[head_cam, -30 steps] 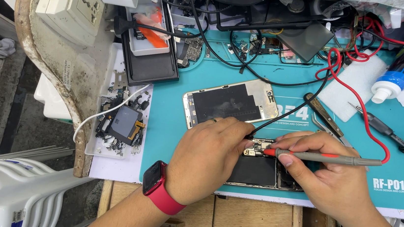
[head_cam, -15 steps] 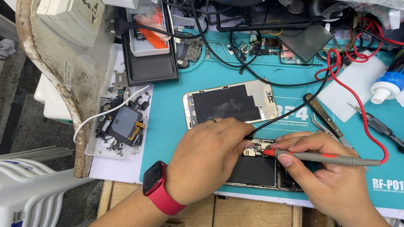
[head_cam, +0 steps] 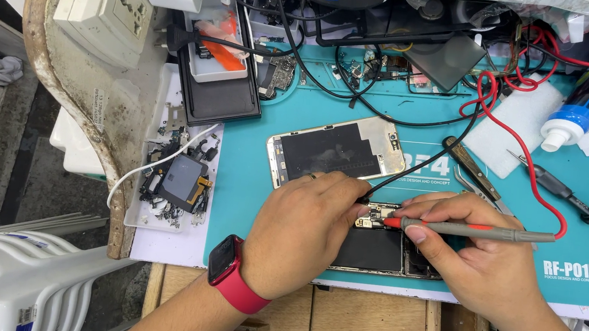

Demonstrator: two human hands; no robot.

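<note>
Two probes on opened phone [head_cam: 380,249]: right hand [head_cam: 475,266] pinches grey probe [head_cam: 468,230], left hand [head_cam: 306,228] grips black-lead probe [head_cam: 365,199], tips between hands.

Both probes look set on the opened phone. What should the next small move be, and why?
Probably hold both tips steady. The right hand pinches the red-tipped probe and the left hand the black-leaded one, both meeting at the small board at the opened phone top.

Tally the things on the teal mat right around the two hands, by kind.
Test probes: 2, grey-red probe in right hand, black probe in left hand
Opened phone body: 1
Detached screen panel: 1
Tweezers: 1
Total: 5
</note>
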